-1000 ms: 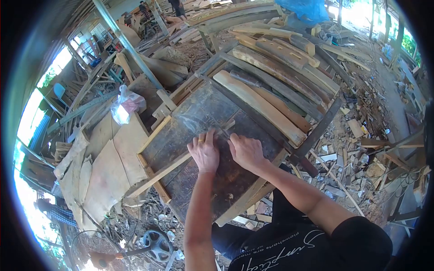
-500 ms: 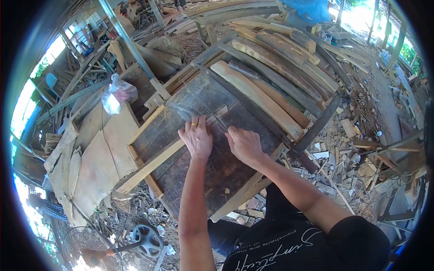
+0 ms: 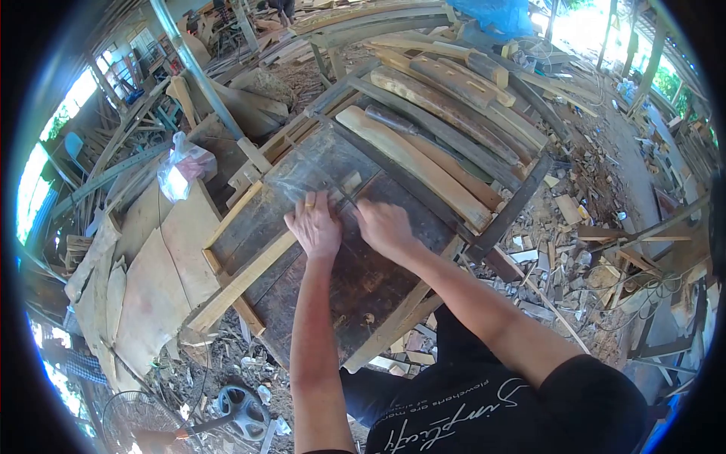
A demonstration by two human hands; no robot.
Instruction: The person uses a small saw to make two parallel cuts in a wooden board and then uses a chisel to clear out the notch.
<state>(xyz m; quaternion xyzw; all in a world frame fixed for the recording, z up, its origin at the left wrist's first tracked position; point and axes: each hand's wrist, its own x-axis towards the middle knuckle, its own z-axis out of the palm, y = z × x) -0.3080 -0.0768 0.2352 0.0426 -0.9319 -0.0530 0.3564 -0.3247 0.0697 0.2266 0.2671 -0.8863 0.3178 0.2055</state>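
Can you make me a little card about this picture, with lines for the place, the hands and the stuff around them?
Place: a wood workshop, planks and scraps all about
Left hand: pressed down on the dark board, a ring on one finger
Right hand: close beside it on the same board; its grip is hidden
Just past the fingertips: a small pale wood piece
Under the left hand: a pale wooden strip lying slantwise
Behind the board: curved planks in a stack
Off to the left: a plastic bag
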